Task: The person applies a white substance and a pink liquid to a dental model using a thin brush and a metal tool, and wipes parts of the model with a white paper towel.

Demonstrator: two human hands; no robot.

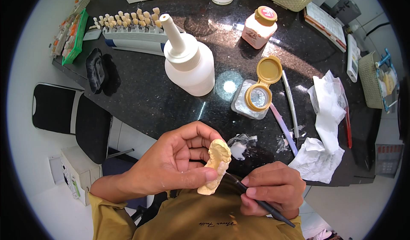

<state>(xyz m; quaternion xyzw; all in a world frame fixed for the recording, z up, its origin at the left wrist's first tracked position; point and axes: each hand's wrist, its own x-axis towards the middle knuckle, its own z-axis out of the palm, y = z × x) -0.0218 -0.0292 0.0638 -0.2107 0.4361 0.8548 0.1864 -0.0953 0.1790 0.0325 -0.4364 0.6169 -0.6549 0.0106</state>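
My left hand [179,159] grips a yellow plaster dental cast [219,151] between thumb and fingers, held up in front of my chest. Along the cast's near right side sit pale, translucent tooth shapes [221,168]. In my right hand [274,186] is a slim black dental carving tool [268,206], held like a pen. Its thin metal tip meets the tooth shapes or lies just beside them; which of the two I cannot tell. On the black counter beyond the cast lies a smear of white paste [239,149].
A white squeeze bottle [192,67] and a jar with its gold lid flipped up [249,99] stand ahead. A tooth shade guide [136,40] is behind. To the right lie a lilac spatula [282,127], a metal tool [290,103], crumpled tissues [320,159] and a capped pink jar [259,28].
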